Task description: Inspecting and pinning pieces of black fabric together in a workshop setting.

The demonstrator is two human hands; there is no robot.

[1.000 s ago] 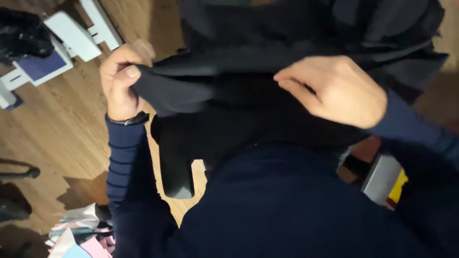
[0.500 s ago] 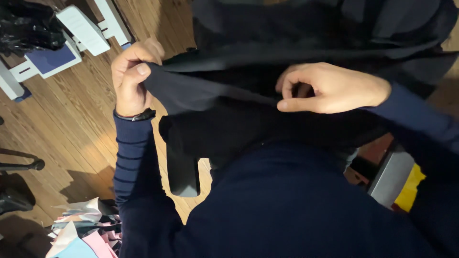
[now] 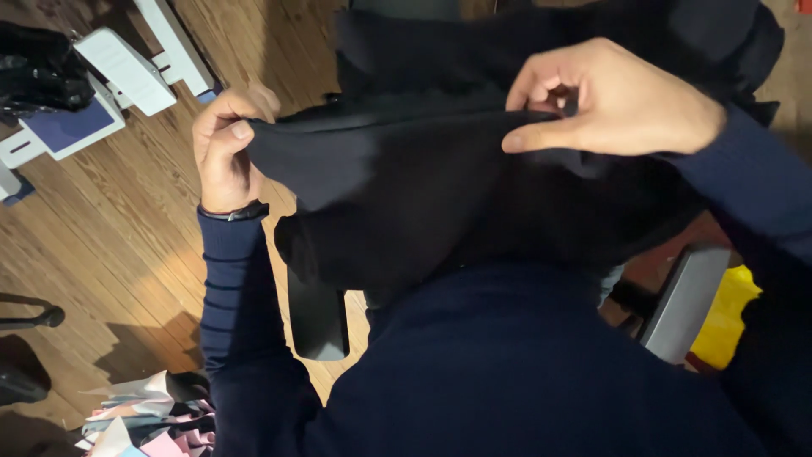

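Left hand (image 3: 224, 152) and right hand (image 3: 613, 101) are both pinching a black garment (image 3: 406, 186), which is blocking much of the wooden floor (image 3: 110, 245) and paper scraps (image 3: 144, 415).

The black garment (image 3: 406, 195) hides the left hand's fingers (image 3: 222, 114) and runs past the top edge

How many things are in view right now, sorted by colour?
Black: 2, the black fabric garment held by the left hand and right hand, and the black wristband.
White: 1, the white folding stand on the wooden floor.
Yellow: 1, the yellow cloth.
Total: 4
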